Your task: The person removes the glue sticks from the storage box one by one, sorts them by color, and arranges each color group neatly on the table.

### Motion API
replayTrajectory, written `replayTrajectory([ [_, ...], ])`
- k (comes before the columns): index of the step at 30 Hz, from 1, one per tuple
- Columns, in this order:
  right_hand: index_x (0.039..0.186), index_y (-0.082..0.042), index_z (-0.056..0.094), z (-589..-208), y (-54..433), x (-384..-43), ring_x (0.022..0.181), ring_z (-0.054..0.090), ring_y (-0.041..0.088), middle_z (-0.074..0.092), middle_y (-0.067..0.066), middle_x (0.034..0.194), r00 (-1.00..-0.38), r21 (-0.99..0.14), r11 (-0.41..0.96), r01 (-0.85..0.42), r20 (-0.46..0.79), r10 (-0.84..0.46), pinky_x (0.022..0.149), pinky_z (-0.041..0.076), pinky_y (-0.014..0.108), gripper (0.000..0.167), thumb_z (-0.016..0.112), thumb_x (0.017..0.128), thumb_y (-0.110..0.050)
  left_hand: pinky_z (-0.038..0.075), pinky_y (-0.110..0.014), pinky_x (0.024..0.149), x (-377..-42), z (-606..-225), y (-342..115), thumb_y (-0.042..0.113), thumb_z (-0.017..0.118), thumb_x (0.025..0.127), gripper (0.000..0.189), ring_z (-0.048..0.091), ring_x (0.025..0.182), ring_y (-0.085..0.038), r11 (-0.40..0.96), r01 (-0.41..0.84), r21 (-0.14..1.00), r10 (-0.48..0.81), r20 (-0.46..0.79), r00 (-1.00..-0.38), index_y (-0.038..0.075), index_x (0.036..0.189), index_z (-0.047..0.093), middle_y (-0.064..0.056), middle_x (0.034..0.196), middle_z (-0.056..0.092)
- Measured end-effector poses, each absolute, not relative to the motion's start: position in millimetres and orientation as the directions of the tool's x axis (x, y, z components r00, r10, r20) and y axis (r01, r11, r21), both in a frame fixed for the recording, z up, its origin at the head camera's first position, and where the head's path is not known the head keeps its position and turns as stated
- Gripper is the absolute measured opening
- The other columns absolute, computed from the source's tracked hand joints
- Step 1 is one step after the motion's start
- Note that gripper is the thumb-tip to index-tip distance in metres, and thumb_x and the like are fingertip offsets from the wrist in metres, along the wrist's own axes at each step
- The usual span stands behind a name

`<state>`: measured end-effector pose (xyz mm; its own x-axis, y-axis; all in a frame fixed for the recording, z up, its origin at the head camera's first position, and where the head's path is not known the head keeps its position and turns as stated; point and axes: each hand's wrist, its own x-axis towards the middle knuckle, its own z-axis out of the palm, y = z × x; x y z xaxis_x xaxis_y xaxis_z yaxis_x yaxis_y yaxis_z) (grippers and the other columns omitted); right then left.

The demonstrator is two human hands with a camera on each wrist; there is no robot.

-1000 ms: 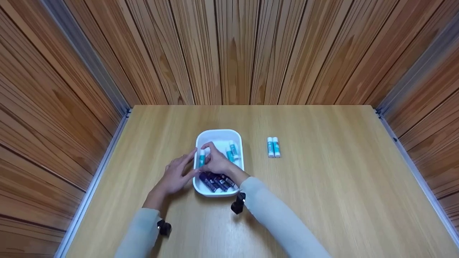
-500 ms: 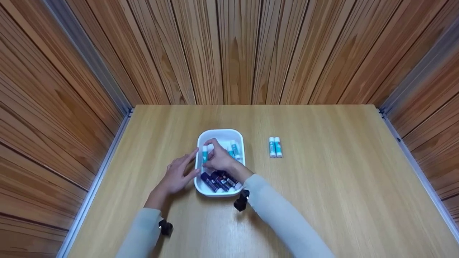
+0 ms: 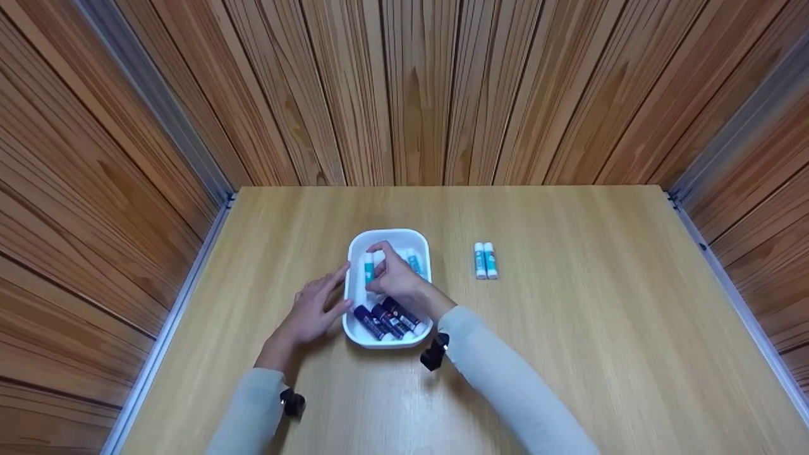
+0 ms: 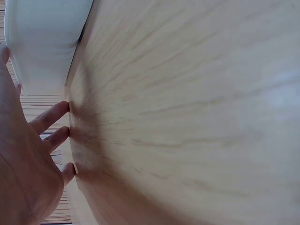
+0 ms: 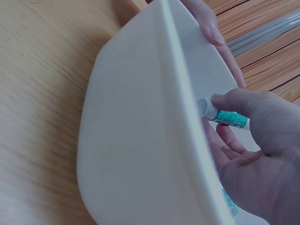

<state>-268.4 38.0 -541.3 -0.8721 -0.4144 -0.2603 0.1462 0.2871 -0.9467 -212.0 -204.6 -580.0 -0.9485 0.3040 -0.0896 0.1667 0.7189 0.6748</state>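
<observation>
In the head view, my right hand (image 3: 401,278) reaches into a white plastic tub (image 3: 351,316) and pinches a teal-and-white glue stick (image 3: 369,270) between thumb and fingers. The right wrist view shows the thumb on the white end of this glue stick (image 5: 229,118). My left hand (image 3: 313,309) touches the tub's left rim with thumb and forefinger; its other fingers rest on the table in the left wrist view. Several dark purple glue sticks (image 3: 387,321) lie at the tub's near end. Another teal glue stick (image 3: 414,262) is partly hidden behind my right hand.
Two teal-and-white glue sticks (image 3: 485,260) lie side by side on the wooden table (image 3: 569,328), right of the tub. Wood-panelled walls (image 3: 417,95) close off the back and both sides, with metal rails along the table's side edges.
My right hand has moved slightly right and away from the tub's left wall with the glue stick, uncovering more of the purple ones. The left hand stays at the rim.
</observation>
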Motion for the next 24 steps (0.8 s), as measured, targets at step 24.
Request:
replayTrajectory([
  [24,0.169,-0.022,0.049,-504.5,88.1,-270.3,0.095,0.063,0.019,0.063,0.013,0.127,-0.887,-0.916,0.401,-0.022,-0.167,-0.430,0.079,0.052,0.026,0.076,0.079,0.102,-0.003,0.019,-0.077,0.135,-214.4,-573.4,-202.5,0.059,0.063,0.109,0.084,0.031,0.172,-0.041,0.744,0.129,0.656,0.289,-0.141,-0.947,0.052,0.179,0.017,-0.003,0.188,0.034],
])
